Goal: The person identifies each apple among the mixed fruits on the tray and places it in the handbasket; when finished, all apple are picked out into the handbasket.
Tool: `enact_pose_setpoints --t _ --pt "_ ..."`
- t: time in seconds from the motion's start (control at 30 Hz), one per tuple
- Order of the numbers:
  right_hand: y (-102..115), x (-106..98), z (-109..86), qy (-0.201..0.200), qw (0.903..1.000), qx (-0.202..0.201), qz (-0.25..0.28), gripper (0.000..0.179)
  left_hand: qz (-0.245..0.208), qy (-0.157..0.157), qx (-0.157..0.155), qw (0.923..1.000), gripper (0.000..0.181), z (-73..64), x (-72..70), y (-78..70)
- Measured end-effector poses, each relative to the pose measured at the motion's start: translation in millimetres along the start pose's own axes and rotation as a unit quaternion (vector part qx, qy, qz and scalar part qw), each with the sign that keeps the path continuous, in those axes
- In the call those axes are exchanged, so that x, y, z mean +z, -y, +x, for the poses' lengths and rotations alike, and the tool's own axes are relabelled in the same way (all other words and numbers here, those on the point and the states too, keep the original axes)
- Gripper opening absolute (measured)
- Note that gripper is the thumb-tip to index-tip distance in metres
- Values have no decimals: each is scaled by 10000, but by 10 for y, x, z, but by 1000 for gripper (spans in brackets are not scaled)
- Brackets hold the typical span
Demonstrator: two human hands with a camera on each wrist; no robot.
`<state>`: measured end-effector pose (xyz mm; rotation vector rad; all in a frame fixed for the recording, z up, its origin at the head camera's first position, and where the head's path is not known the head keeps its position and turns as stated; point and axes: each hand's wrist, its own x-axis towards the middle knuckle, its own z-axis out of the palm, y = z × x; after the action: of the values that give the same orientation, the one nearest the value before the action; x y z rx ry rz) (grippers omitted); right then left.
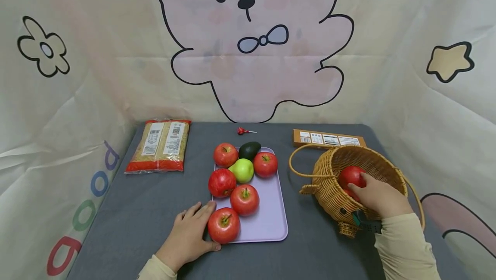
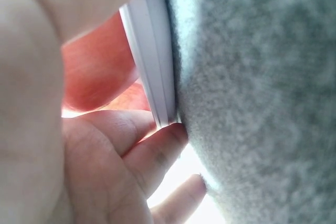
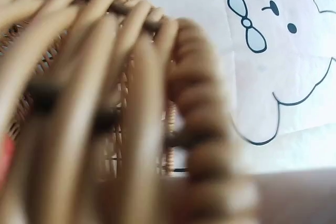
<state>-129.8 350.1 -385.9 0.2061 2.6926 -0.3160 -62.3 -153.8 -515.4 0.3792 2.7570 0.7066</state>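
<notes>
My right hand [image 1: 381,194] reaches into the wicker basket [image 1: 329,200] and holds a red apple [image 1: 350,176] by its side. More red fruit [image 1: 351,194] shows just below that apple. In the right wrist view the basket's woven rim [image 3: 202,108] fills the front and hides the hand. My left hand [image 1: 188,232] rests at the near left corner of the lilac tray [image 1: 271,224], fingers along its side and thumb at the front. Fingertips touch the tray's edge [image 2: 152,51] in the left wrist view. Beside this hand sits a red apple [image 1: 224,225].
On the tray's left and back lie red apples [image 1: 245,200], a darker red fruit [image 1: 222,182], a green pear [image 1: 242,170] and an avocado [image 1: 249,150]. A bag of grain [image 1: 159,146], a small red-handled tool [image 1: 242,131] and a flat cardboard box [image 1: 327,138] lie farther back.
</notes>
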Motion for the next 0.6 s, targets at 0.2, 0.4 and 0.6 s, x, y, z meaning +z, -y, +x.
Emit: enact_pose_setpoints --t 0.2,0.4,0.6 --pt "209 -37 -234 -1470 9887 -257 122 87 20 51 -55 10000 115 13 3 0" --pt "651 8 -554 -2954 9446 -1372 396 63 2 15 -48 10000 115 2 -4 -10" --pt "1014 212 -664 -4056 8678 -2826 509 49 46 -24 -6 10000 114 12 14 -3"
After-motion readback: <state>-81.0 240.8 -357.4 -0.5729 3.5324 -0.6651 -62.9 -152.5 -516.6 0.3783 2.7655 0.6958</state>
